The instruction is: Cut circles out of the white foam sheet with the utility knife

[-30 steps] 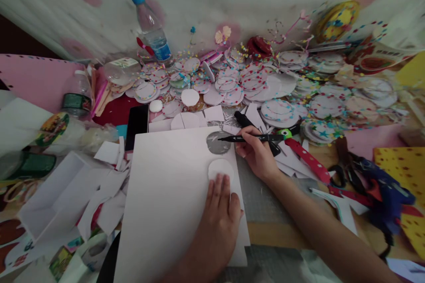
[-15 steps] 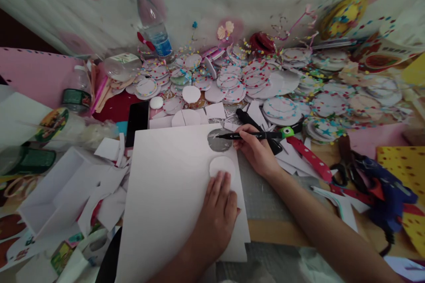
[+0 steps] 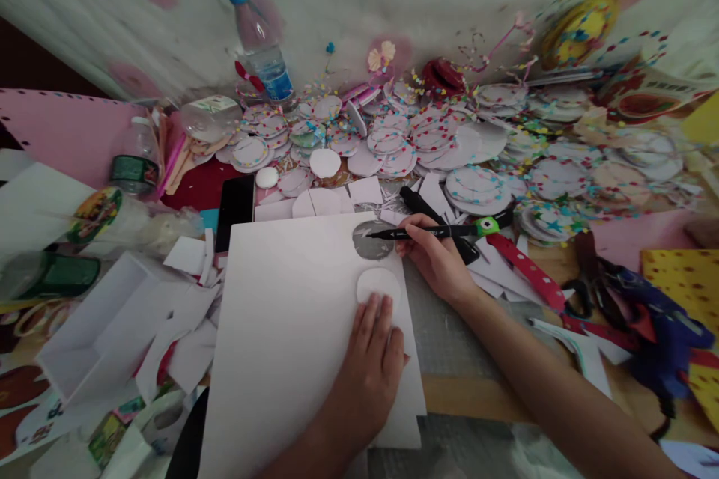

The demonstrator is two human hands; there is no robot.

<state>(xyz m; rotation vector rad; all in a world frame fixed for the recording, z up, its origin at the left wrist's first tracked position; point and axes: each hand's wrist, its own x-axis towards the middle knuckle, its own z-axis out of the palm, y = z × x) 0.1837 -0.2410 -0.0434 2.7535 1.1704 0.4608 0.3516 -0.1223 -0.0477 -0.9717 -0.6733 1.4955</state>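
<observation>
A large white board (image 3: 269,329) lies in front of me, with a round hole (image 3: 368,243) near its top right corner. Below the hole, a white paper disc (image 3: 377,286) rests on the board. My left hand (image 3: 371,367) lies flat, its fingertips on the disc's lower edge. In my right hand (image 3: 435,254) is a black marker (image 3: 432,232), held level with its tip pointing left over the hole. The marker has a green piece (image 3: 487,225) at its rear end.
Behind the board are many decorated white discs (image 3: 387,138) and an upright water bottle (image 3: 261,49). A phone (image 3: 234,206) and paper scraps (image 3: 194,352) are at the left. Scissors (image 3: 589,277) and a blue glue gun (image 3: 663,337) lie at the right.
The whole view has shifted slightly, so things appear a little lower and to the right. Both hands keep nearly the same pose on the board and the marker.
</observation>
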